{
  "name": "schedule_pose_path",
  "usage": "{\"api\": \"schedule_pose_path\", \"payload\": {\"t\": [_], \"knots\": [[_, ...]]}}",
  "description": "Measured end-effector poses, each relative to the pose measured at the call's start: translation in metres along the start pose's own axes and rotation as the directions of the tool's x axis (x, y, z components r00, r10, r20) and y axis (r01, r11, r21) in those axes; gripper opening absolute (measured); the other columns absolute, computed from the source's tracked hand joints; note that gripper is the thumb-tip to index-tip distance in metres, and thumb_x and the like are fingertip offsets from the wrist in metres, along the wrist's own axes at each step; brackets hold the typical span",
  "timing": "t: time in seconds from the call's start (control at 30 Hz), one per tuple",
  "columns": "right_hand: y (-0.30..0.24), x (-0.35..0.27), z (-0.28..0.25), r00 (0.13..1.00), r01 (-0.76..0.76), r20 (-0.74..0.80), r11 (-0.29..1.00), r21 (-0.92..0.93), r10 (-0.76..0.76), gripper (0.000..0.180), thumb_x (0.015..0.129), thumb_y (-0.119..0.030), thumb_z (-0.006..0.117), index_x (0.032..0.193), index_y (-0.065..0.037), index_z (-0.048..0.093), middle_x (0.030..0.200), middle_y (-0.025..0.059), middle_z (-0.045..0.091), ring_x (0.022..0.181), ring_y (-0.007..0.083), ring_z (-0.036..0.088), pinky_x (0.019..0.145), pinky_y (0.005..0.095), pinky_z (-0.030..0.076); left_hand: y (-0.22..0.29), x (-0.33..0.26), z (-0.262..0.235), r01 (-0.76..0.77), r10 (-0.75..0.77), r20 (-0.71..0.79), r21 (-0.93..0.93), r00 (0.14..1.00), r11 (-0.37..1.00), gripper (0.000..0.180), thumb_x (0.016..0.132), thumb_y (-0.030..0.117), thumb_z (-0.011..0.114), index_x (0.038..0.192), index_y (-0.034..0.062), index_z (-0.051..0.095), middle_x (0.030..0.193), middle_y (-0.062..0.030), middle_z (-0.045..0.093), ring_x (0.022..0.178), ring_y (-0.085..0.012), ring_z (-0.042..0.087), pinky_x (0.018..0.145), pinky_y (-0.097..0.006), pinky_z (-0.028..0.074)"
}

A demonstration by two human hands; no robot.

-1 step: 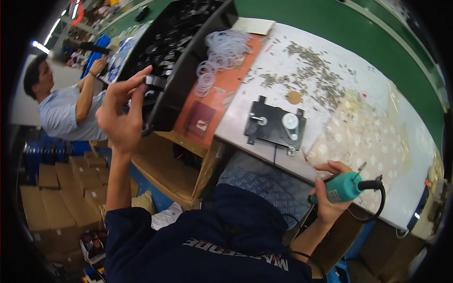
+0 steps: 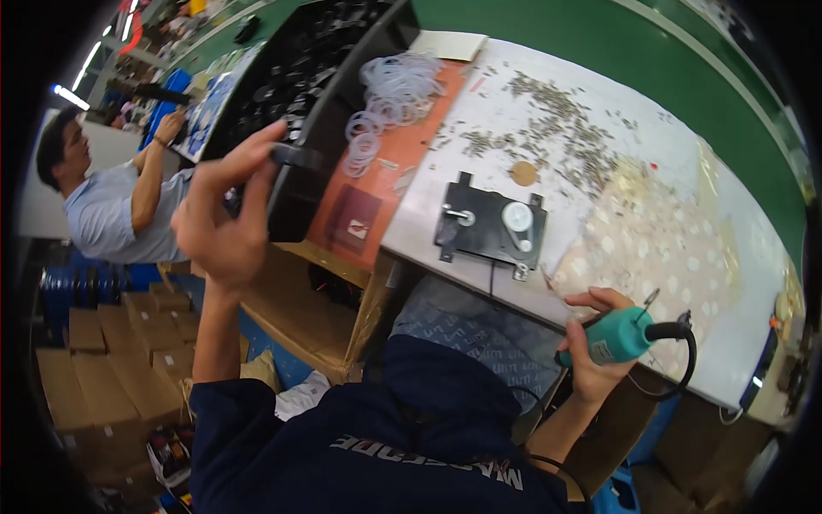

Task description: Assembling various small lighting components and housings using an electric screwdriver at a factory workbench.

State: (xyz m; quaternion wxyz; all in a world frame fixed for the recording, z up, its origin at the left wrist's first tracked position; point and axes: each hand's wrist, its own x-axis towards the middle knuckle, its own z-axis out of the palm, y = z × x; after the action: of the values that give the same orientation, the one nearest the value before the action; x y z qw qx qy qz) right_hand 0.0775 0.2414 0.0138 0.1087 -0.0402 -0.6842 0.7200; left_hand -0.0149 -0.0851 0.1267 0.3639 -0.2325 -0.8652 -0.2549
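My left hand (image 2: 224, 218) is raised beside the near end of a deep black bin. Its thumb and index finger pinch a small black plastic part (image 2: 297, 156) with a curved end. Low at the right, by the table's near edge, my right hand (image 2: 592, 368) is wrapped round a teal electric screwdriver (image 2: 615, 337) with a black cord. Between the hands, a flat black mechanism (image 2: 479, 230) with corner tabs lies on the white table. It carries a white wheel-and-belt piece (image 2: 518, 221) on its right and a small white post on its left.
Many black parts fill the bin (image 2: 318, 128). Clear rings (image 2: 402, 81) lie on an orange-red board. Small metal screws (image 2: 565, 120) are scattered behind the mechanism, near a brown disc (image 2: 524, 174). Spotted sheeting (image 2: 651, 231) covers the right. Another person (image 2: 120, 210) works at far left; cartons (image 2: 120, 355) stand below.
The view has shifted a little, so the table and bin sit slightly further left. In my left fingers the black part appears slightly turned. My right hand keeps its hold on the screwdriver.
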Motion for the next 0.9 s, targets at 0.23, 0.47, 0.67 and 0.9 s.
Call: {"api": "schedule_pose_path", "payload": {"t": [0.23,0.47,0.67,0.9], "knots": [[0.005,-0.002,-0.003,0.993,0.118,0.001,0.992,-0.038,-0.118,0.045,0.072,0.014,0.065,0.114,0.004,0.049,0.097,0.0188,0.064,0.064,0.0115,0.058,0.05,0.0192,0.047,0.069,0.026,0.101,-0.643,0.682,0.176,-0.233,0.71,0.73,0.007,0.071,0.007,0.063,0.074,0.0031,0.058,0.091,-0.0138,0.069,0.089,-0.0253,0.068,0.079,-0.038,0.056],[0.003,0.001,-0.007,0.976,0.213,0.066,0.974,-0.082,-0.208,0.046,0.07,0.013,0.069,0.111,0.008,0.049,0.102,0.019,0.061,0.079,0.0183,0.064,0.057,0.0239,0.05,0.059,0.021,0.103,-0.534,0.63,0.473,-0.338,0.616,0.775,0.012,0.068,0.006,0.067,0.079,0.0043,0.061,0.096,-0.0075,0.069,0.093,-0.0245,0.067,0.085,-0.039,0.053],[0.007,0.003,-0.009,0.975,0.219,0.035,0.975,-0.032,-0.218,0.041,0.068,0.009,0.071,0.105,0.007,0.055,0.093,0.015,0.064,0.084,0.0219,0.068,0.072,0.0295,0.053,0.07,0.018,0.108,-0.242,0.436,0.526,-0.398,0.73,0.885,0.029,0.067,0.008,0.077,0.093,0.0049,0.065,0.092,-0.0095,0.069,0.087,-0.0272,0.067,0.08,-0.04,0.054],[0.001,0.001,-0.011,0.981,0.177,0.083,0.984,-0.035,-0.174,0.043,0.07,0.014,0.067,0.11,0.01,0.052,0.101,0.0157,0.059,0.091,0.0238,0.065,0.074,0.0323,0.052,0.079,0.014,0.117,-0.233,0.364,0.495,-0.307,0.789,0.923,0.037,0.063,0.011,0.082,0.097,0.0074,0.066,0.088,-0.0076,0.068,0.089,-0.0255,0.067,0.088,-0.044,0.05]]}}
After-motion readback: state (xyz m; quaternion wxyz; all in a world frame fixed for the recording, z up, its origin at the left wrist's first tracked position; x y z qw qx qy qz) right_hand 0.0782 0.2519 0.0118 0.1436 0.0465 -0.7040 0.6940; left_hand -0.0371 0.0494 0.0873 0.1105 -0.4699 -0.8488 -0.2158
